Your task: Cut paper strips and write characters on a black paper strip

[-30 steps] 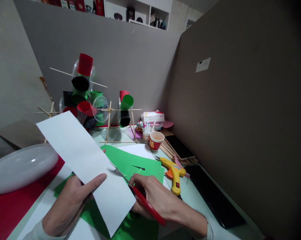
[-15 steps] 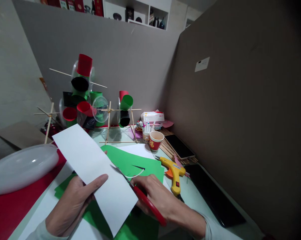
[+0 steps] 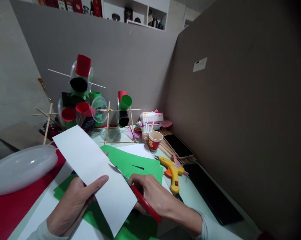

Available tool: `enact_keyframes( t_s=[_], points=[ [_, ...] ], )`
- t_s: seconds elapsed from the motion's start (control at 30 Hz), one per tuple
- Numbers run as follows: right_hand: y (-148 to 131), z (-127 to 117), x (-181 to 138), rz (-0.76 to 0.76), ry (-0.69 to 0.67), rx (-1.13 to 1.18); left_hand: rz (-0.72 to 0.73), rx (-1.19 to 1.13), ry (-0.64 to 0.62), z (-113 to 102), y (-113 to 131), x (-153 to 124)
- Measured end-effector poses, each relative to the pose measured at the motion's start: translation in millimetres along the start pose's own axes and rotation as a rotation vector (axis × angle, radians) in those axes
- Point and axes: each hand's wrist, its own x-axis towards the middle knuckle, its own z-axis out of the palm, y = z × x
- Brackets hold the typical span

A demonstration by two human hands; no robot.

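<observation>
My left hand holds a long white paper strip above the table, thumb on top. My right hand grips red-handled scissors, whose blades meet the strip's right edge. Under both hands lie green paper sheets with a dark slit in them, on top of white sheets.
A yellow glue gun lies right of the green paper. A red paper cup, a cup of pens, a phone, and stick frames with coloured paper tubes stand behind. A clear plastic lid rests on red paper at left.
The white strip has lowered and shifted right in my left hand. A thin curled sliver seen by the blades earlier is gone from view. The scissors stayed at the strip's right edge.
</observation>
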Motion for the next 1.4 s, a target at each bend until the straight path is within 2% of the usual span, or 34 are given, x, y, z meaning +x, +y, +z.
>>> enact_keyframes(
  t_s=[0.37, 0.57, 0.7, 1.07, 1.2, 1.4],
  points=[
    [-1.8, -3.9, -5.3, 0.009, -0.005, -0.124, -0.057, -0.017, -0.021, 1.5, -3.4, -4.2],
    [-5.2, -9.7, -4.5, 0.024, -0.021, -0.102, -0.043, -0.205, 0.138, -12.2, 6.5, 9.9],
    [-7.3, -10.8, -4.6, 0.047, -0.035, -0.101, -0.001, -0.064, 0.064, -15.8, 9.6, 15.4],
    [-1.6, -6.4, -2.8, 0.022, -0.024, -0.068, 0.106, 0.05, 0.06, -12.7, -0.8, 13.0],
    [-4.7, -6.0, -4.6, 0.055, -0.014, -0.109, 0.096, 0.055, 0.078, -11.0, -0.8, 11.6],
    [-6.4, -7.0, -7.7, 0.011, -0.029, -0.136, 0.058, 0.024, 0.059, -9.1, -1.9, 9.3]
  ],
)
